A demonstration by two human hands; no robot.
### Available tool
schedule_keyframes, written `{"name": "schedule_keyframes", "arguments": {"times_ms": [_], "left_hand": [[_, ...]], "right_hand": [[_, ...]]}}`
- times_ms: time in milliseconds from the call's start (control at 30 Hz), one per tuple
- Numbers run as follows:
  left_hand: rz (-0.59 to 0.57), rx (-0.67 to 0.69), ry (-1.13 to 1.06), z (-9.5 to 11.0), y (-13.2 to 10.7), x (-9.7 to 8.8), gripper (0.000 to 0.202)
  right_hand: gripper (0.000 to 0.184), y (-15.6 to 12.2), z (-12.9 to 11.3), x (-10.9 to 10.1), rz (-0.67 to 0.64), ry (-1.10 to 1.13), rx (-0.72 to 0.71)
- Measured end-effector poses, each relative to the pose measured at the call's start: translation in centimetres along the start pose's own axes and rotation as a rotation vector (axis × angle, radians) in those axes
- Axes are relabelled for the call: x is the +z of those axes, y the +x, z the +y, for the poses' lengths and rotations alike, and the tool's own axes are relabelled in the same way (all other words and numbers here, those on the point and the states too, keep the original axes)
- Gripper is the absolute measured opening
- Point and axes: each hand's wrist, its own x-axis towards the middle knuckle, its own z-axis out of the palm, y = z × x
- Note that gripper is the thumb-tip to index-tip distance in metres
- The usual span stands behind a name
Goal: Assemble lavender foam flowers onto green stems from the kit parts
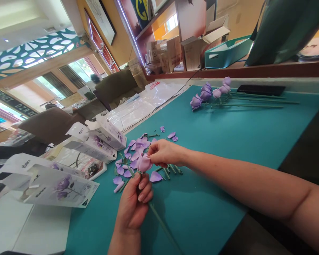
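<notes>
A toy rose [144, 163] with light purple petals and a long green stem [162, 221] is in front of me. My left hand [136, 198] is closed round the stem just under the bloom. At the bloom's right side, my right hand [163, 152] pinches with thumb and fingers against a petal; whether that petal is fixed or loose I cannot tell. Many loose purple petals [134, 157] lie scattered behind and left of the bloom. Short green stem pieces [172, 170] lie under my right wrist, near a single loose petal [156, 176].
Opened white boxes [66, 186] with flower pictures stand at the left of the teal mat [202, 209]. Finished-looking purple roses [206, 92] lie at the back right beside a black phone-like object [261, 90]. Small purple wheel-shaped parts [175, 139] rest mid-mat. Clear plastic bags [140, 106] lie behind.
</notes>
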Motion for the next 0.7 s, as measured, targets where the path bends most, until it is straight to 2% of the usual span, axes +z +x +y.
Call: {"name": "schedule_keyframes", "arguments": {"times_ms": [167, 333, 700], "left_hand": [[0.001, -0.001, -0.006, 0.1, 0.0, -0.2, 0.024], [0.014, 0.015, -0.036, 0.2, 0.0, -0.4, 0.030], [0.037, 0.001, -0.024, 0.3, -0.1, 0.0, 0.034]], "right_hand": [[0.002, -0.3, -0.2, -0.3, -0.049, 0.109, 0.044], [0.022, -0.3, -0.1, -1.1, -0.203, 0.295, -0.003], [0.029, -0.1, 0.1, -1.0, -0.246, 0.339, -0.059]]}}
